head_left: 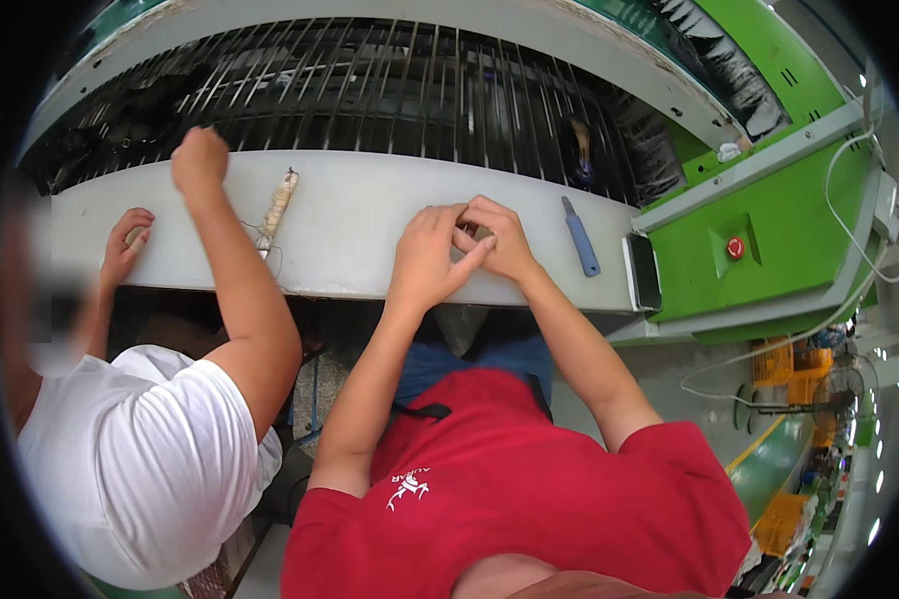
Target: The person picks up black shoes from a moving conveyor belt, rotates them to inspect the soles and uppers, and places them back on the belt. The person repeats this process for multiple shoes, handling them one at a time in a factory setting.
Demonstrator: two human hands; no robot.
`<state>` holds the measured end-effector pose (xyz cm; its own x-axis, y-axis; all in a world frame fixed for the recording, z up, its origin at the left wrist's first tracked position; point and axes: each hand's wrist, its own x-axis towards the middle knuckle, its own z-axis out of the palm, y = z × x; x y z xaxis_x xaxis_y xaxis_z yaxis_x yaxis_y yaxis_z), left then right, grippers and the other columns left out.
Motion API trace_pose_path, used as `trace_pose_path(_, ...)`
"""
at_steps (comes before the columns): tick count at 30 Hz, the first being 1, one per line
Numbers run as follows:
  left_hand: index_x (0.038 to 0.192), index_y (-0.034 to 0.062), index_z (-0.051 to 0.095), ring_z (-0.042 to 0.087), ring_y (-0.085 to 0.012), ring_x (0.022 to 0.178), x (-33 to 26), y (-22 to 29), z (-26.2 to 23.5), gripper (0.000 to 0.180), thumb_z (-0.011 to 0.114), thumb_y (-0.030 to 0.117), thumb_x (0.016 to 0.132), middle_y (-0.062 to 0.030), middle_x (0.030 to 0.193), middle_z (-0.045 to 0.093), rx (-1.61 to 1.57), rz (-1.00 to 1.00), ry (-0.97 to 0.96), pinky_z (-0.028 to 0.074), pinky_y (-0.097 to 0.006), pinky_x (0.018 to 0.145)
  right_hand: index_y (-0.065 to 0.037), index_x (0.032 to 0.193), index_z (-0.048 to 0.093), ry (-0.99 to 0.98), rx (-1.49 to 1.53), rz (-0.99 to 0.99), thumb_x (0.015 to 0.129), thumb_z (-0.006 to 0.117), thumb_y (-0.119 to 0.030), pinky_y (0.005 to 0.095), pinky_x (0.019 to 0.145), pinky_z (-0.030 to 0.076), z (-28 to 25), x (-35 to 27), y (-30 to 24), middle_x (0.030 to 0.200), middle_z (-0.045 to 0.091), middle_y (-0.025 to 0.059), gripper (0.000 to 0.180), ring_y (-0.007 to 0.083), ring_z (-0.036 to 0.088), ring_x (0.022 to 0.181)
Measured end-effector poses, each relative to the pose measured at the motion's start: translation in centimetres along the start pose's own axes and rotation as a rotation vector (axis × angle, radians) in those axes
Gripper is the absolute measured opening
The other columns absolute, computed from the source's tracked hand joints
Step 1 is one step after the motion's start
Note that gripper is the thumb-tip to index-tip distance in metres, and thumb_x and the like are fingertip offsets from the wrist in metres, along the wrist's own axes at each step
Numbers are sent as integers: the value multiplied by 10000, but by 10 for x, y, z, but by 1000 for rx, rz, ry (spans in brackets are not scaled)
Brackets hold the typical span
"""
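My left hand point(430, 255) and my right hand point(501, 240) meet over the white work surface point(345, 225), close to its front edge. Their fingertips touch and overlap, with the fingers bent inward and both thumbs turned toward each other. A small dark gap shows between them; whatever the fingers pinch there, if anything, is too hidden to name. To the right of my right hand lies a tool with a blue handle point(582, 245) and a short narrow tip. Left of my left hand rests a stick-like tool with a pale wrapped handle point(278, 205), thin wire or thread beside it.
On my left a co-worker in a white shirt point(150, 459) reaches a fist point(200, 160) over the surface. Beyond runs a bed of metal bars point(370, 95), with a brush-like tool point(581, 150) on it. Rightward are a black device point(644, 272) and a green machine panel with a red button point(735, 248).
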<state>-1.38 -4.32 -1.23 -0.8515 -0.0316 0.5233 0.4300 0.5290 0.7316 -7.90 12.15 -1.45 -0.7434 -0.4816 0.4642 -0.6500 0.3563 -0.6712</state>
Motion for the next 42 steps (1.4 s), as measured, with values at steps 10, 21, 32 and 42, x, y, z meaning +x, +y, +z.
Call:
trace_pose_path(10,1285,-1,693,704,-404,1067,2,9,4,496,832,328,941,-190,1124,742,44,8,-15,562,-497,966,-10,965,797,28,77,3,833,887,-144,349,664,567,-3,-3,6,868,693,97,208,228,702,716)
trace_pose_path(21,1458,66,631,730,-384,1063,-30,37,35,575,809,254,945,-177,1266,678,145,-70,173,602,-445,863,-26,927,809,3,182,-35,753,898,-110,376,652,543,-11,-11,3,822,687,98,213,270,684,720)
trace_pose_path(32,1407,48,661,751,-394,1052,-37,36,32,547,849,214,921,-211,1231,708,108,-21,147,609,-441,868,-42,932,815,-8,191,-42,742,917,-137,409,673,557,-13,-18,5,817,704,90,236,288,705,741)
trace_pose_path(42,931,70,797,762,-276,770,-40,33,32,166,893,112,802,-101,909,769,45,220,120,599,-364,688,-24,1087,815,158,131,17,976,791,-49,289,728,557,-239,11,-57,938,762,79,116,143,691,799)
